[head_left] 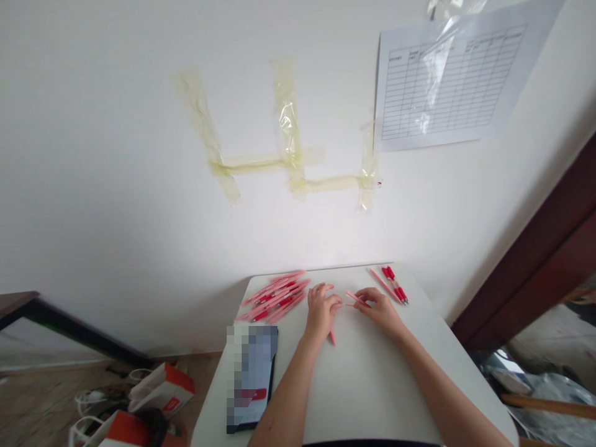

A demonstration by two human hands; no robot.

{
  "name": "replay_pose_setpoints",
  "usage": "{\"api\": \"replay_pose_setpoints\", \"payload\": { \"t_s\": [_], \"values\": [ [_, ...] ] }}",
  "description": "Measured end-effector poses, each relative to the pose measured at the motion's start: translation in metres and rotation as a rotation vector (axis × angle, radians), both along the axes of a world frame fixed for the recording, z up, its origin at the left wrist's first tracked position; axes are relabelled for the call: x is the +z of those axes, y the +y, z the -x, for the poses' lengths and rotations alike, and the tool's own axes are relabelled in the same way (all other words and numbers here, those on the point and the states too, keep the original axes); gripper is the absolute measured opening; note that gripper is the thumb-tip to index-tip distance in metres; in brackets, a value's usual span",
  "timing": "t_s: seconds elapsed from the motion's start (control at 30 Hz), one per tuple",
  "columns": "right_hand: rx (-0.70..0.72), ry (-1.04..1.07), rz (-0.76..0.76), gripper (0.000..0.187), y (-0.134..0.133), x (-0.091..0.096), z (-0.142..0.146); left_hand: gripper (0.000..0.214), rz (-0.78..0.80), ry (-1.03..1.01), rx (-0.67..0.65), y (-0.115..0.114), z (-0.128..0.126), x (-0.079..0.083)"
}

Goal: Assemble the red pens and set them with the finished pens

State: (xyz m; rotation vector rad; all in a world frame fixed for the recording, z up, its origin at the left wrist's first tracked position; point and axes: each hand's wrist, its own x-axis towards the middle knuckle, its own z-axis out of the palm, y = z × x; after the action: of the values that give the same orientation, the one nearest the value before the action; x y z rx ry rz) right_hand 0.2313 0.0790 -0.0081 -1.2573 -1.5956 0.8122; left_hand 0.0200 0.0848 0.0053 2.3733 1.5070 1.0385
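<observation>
Presently, at table point(372, 385) centre, left hand point(320, 310) curls shut over a pen part point(332, 338) while right hand point(379, 308) pinches a barrel point(357, 299); judged mid-assembly, with parts needing alignment; pile point(274, 297) lies at ten o'clock.

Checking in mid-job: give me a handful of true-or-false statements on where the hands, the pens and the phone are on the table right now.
1. The big heap of pink pens lies left of the left hand. True.
2. The right hand holds a pink pen part at its fingertips. True.
3. The phone lies at the table's right edge. False: it lies near the left edge of the white table, beside the left forearm.
4. The few pens right of the right hand are blue. False: they are red and pink.
5. Both hands are lifted off the table. False: the left hand rests on it, over a pink piece.
</observation>
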Motion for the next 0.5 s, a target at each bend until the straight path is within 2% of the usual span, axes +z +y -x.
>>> {"api": "replay_pose_setpoints", "payload": {
  "t_s": [0.23,0.5],
  "values": [
    [-0.038,-0.002,-0.007,0.028,0.0011,-0.0012,0.0001,0.016,0.015,0.019,-0.002,-0.0016,-0.0017,0.0021],
    [-0.020,-0.012,-0.031,0.025,-0.0032,0.0018,0.0048,0.016,0.034,0.030,-0.027,-0.0042,-0.0057,0.0021]
  ]
}}
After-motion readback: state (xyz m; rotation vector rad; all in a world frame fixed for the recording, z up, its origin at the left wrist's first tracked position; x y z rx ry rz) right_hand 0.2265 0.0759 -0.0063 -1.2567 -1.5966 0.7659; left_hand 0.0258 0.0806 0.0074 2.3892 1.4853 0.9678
